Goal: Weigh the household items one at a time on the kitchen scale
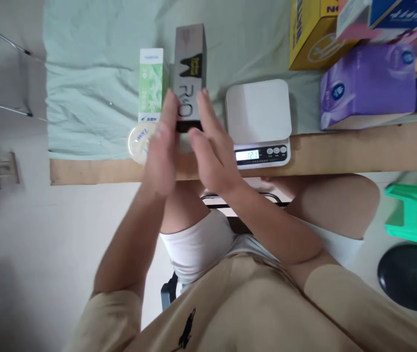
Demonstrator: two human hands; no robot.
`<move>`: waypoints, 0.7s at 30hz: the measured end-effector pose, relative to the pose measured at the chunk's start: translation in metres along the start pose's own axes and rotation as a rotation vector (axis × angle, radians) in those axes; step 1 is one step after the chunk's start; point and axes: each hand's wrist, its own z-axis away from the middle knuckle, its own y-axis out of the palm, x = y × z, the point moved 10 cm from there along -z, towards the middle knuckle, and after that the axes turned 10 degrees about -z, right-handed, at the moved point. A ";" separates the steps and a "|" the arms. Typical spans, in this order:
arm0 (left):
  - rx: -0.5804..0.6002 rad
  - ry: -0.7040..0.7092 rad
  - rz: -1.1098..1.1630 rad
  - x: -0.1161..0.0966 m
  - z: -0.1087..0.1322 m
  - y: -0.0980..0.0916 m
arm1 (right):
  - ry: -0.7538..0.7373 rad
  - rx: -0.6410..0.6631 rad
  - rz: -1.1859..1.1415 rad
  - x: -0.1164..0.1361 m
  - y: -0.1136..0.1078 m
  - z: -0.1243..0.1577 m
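A grey and black box marked R&O lies on the green cloth, its near end between my two hands. My left hand is at the box's left side, fingers stretched forward and slightly blurred. At its right near corner is my right hand, with fingers extended and the thumb apart. The fingertips are at or very close to the box; firm contact cannot be made out. Left of the box lies a green and white carton. A round pale container marked Dove is partly hidden behind my left hand.
Right of my hands stands a white kitchen scale with a lit display. Beyond it are a purple pack and a yellow box. The table's wooden edge runs before my knees. A green stool stands at the right.
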 end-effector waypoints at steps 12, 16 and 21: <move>0.180 -0.370 0.028 0.007 -0.061 -0.063 | 0.201 0.208 -0.043 -0.020 0.087 -0.075; 0.113 -0.444 -0.042 0.009 -0.057 -0.065 | 0.203 0.265 -0.067 -0.028 0.086 -0.076; -0.044 -0.571 0.018 0.030 -0.047 -0.078 | 0.233 0.264 -0.095 -0.038 0.080 -0.074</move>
